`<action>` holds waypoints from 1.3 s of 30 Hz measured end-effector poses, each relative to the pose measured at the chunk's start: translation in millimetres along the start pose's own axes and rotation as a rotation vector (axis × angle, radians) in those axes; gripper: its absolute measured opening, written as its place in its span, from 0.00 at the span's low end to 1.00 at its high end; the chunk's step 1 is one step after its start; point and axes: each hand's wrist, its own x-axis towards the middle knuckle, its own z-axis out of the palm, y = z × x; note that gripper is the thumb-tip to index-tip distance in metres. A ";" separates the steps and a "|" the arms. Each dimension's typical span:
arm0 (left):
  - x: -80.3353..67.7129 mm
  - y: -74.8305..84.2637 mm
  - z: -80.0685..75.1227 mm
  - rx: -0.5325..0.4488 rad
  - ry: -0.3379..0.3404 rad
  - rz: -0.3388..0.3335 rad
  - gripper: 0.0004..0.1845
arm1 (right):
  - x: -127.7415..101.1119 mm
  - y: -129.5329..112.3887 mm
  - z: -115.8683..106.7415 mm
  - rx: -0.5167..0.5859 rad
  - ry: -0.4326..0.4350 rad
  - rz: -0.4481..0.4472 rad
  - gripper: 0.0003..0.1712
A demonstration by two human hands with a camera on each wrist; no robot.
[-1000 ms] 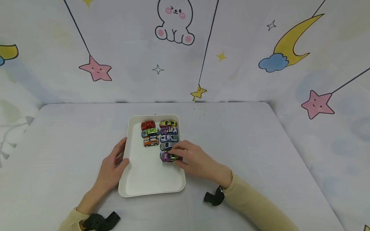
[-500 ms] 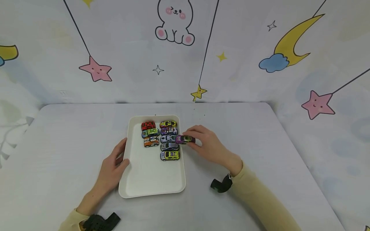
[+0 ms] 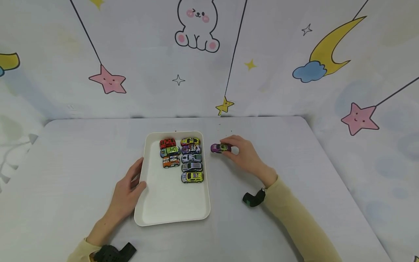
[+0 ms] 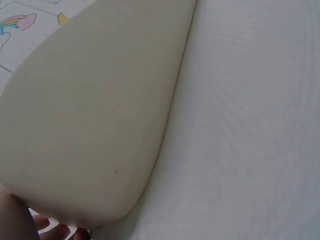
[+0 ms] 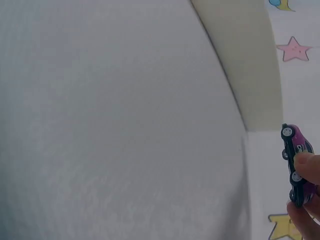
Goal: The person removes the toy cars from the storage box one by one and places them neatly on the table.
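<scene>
Hands: left hand [image 3: 124, 191] holds the white tray [image 3: 163, 200] by its left side, thumb at the rim; right hand [image 3: 243, 154] pinches a purple toy car [image 3: 217, 148] between thumb and fingers.
Table: pale tabletop [image 3: 294, 156] beneath both hands.
Tray: lies between the hands, touching the left, just apart from the right; its longer side runs away from the person.
Five-car column [image 3: 191, 158]: inside the tray, along the wall nearer the right hand, the cars lying crosswise.
Three-car column [image 3: 170, 151]: inside the tray, beside the five, beyond the left hand's fingertips.
Purple car: at the right hand's fingertips, on the side facing the tray, outside the rim; long axis side to side, pointing across towards the tray; seemingly raised off the tabletop.
Change: half a second ago this car overlapped the tray's right rim; now it is past it, the right hand farther out, the left hand as it was.
</scene>
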 end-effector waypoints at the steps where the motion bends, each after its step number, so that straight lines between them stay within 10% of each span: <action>1: -0.2 0.1 0.1 0.000 0.000 -0.001 0.37 | 0.2 4.1 0.2 0.004 0.001 0.017 0.20; 39: 0.2 -0.3 0.2 -0.004 0.007 0.012 0.37 | -9.9 57.4 23.0 0.062 0.242 0.015 0.18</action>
